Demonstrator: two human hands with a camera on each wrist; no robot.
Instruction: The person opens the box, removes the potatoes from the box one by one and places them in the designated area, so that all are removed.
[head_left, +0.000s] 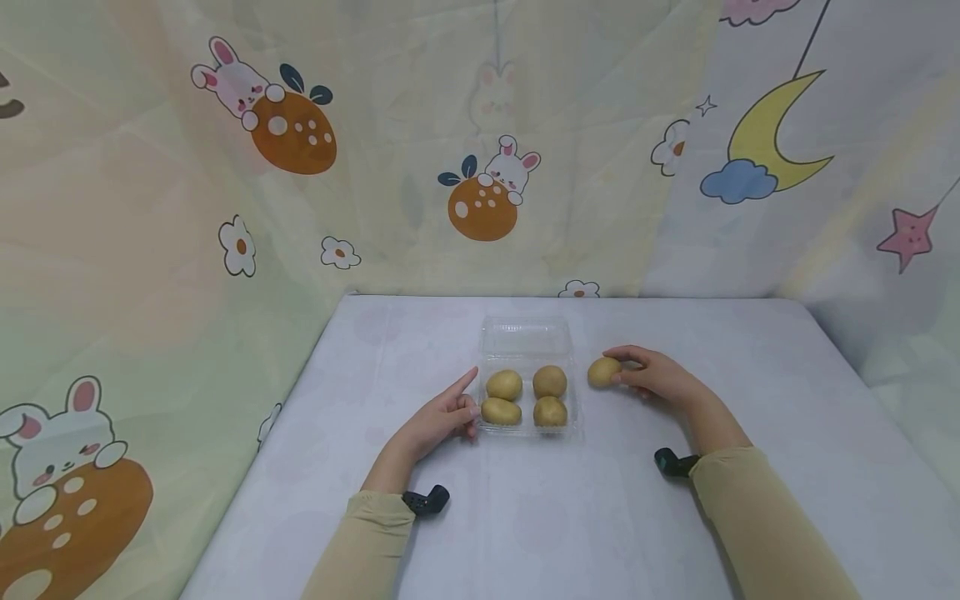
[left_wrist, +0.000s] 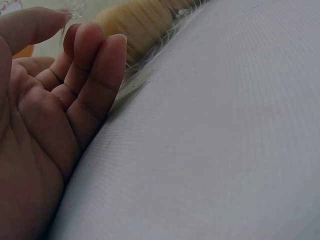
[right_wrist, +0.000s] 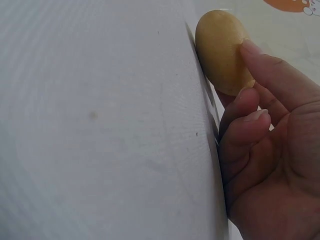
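Observation:
A clear plastic clamshell box [head_left: 528, 427] lies with its lid laid back, holding several small yellow-brown potatoes [head_left: 551, 381]. At its left side, my left hand [head_left: 442, 417] has the index finger stretched along the edge, while the thumb and curled fingers pinch the rim. The left wrist view shows that hand [left_wrist: 55, 95] close against the plastic, with a potato [left_wrist: 135, 30] behind the wall. To the right of the box, my right hand [head_left: 660, 377] holds another potato [head_left: 602, 372] between thumb and fingers. This potato [right_wrist: 222, 52] is at or just above the tabletop.
A white cloth covers the table [head_left: 555, 517]. The transparent lid [head_left: 525, 337] extends toward the back. Fabric printed with rabbits and flowers hangs behind [head_left: 405, 167] and at the sides. Each wrist carries a small black camera, the left one [head_left: 427, 501] and the right one [head_left: 675, 463].

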